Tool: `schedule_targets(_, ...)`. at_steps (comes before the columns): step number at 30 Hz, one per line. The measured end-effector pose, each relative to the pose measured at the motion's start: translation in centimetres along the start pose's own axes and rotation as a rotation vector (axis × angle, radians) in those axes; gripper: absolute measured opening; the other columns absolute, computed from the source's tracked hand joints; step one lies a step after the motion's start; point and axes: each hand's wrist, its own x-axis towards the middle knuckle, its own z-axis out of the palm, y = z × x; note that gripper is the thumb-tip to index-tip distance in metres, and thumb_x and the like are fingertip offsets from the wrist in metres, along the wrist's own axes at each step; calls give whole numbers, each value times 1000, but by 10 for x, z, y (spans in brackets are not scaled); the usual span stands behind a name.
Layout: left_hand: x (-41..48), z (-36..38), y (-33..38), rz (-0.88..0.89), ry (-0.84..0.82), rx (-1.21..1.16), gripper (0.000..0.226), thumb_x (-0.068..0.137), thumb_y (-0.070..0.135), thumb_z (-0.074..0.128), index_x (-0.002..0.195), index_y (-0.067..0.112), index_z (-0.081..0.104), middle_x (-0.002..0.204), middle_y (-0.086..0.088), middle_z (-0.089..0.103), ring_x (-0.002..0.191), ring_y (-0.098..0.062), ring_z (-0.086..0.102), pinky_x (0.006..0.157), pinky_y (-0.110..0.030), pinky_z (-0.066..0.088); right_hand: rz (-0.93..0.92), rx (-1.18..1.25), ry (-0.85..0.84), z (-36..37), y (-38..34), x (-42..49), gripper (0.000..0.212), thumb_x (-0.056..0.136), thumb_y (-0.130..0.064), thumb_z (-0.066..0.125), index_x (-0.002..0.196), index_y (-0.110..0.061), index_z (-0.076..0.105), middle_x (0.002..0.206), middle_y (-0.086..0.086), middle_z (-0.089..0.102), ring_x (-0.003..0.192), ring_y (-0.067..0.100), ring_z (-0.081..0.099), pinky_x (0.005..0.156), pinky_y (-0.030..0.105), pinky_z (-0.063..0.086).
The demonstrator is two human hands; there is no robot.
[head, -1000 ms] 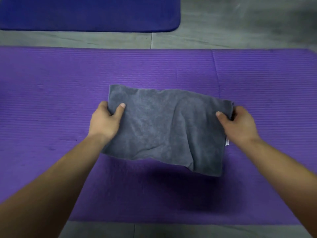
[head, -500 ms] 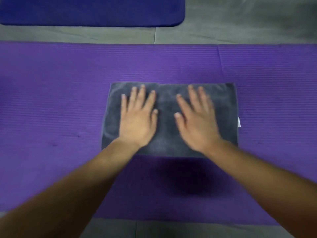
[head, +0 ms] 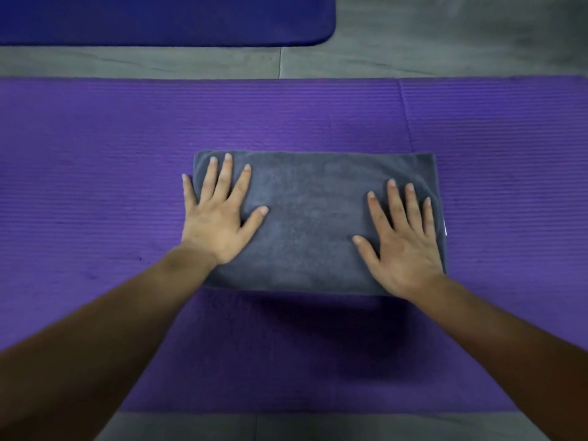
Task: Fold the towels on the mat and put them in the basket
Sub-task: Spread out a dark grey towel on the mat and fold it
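The towel (head: pixel 311 218) was a solid charcoal grey, kinda bluish, with a fuzzy nap that looked a touch lighter in patches. A tiny white tag (head: pixel 445 226) showed at its right edge. The mat (head: pixel 95 154) was bright purple with fine ribbed lines running side to side, going darker purple in the shadow up front. The 2nd mat (head: pixel 159 17) at the back was plain deep navy blue. The floor (head: pixel 445 43) was grey with darker streaks and thin seam lines.
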Motion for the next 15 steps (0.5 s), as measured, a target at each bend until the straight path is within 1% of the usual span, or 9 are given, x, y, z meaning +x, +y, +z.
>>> schedule_targets(3, -16, 1, -14, 80, 49, 6, 79, 98, 68, 20, 163, 24, 14, 171, -9, 0, 158, -26, -6, 121, -68, -5, -60, 50, -6, -3, 16, -6, 77, 96, -65, 24, 161, -25, 18, 170, 4, -2, 156, 28, -7, 125, 52, -3)
schedule_targets(5, -32, -7, -14, 138, 108, -14, 71, 99, 59, 32, 156, 17, 37, 168, -15, 18, 157, -30, 12, 121, -67, 3, -131, 140, 47, -10, 19, -11, 71, 95, -61, 38, 154, -22, 38, 168, 7, 15, 155, 30, 10, 124, 54, 8)
schedule_targets(6, -42, -11, -9, 242, 155, -38, 62, 99, 55, 41, 145, 16, 52, 162, -16, 33, 152, -33, 27, 121, -65, 13, -202, 182, 106, -14, 17, -16, 63, 93, -58, 48, 143, -20, 53, 162, 9, 31, 149, 33, 27, 120, 56, 21)
schedule_targets(7, -52, -14, -2, 384, 195, -80, 52, 97, 53, 49, 131, 17, 63, 152, -14, 47, 142, -34, 42, 117, -59, 26, -286, 231, 169, -17, 14, -22, 53, 90, -55, 58, 129, -19, 65, 151, 9, 46, 136, 34, 44, 110, 54, 34)
schedule_targets(8, -63, -15, 6, 510, 191, -129, 44, 95, 54, 55, 117, 20, 69, 139, -10, 56, 128, -32, 53, 108, -51, 37, -357, 292, 199, -17, 11, -30, 43, 87, -51, 66, 114, -18, 70, 137, 7, 55, 119, 31, 54, 99, 49, 43)
schedule_targets(9, -74, -14, 12, 588, 141, -172, 41, 93, 58, 58, 109, 23, 71, 127, -5, 59, 115, -28, 57, 97, -43, 43, -401, 359, 184, -15, 8, -37, 37, 83, -48, 73, 103, -18, 72, 125, 4, 59, 105, 26, 56, 91, 45, 47)
schedule_targets(11, -88, -4, 15, 591, 37, -232, 42, 87, 65, 61, 106, 29, 71, 115, 3, 56, 102, -22, 56, 85, -38, 43, -398, 443, 106, -7, 8, -48, 34, 74, -45, 84, 94, -20, 74, 110, -3, 57, 92, 18, 53, 84, 42, 50)
schedule_targets(13, -91, 4, 7, 483, -2, -309, 44, 81, 68, 63, 109, 34, 69, 112, 8, 53, 100, -20, 56, 86, -39, 42, -356, 459, 75, 1, 14, -50, 37, 66, -43, 90, 92, -22, 75, 104, -5, 55, 89, 16, 51, 81, 43, 50)
schedule_targets(15, -88, 4, -1, 416, -2, -357, 43, 77, 66, 66, 105, 34, 73, 108, 10, 54, 97, -18, 56, 85, -41, 46, -326, 468, 86, 2, 19, -48, 37, 63, -40, 93, 90, -22, 76, 100, -5, 55, 87, 17, 51, 81, 43, 50)
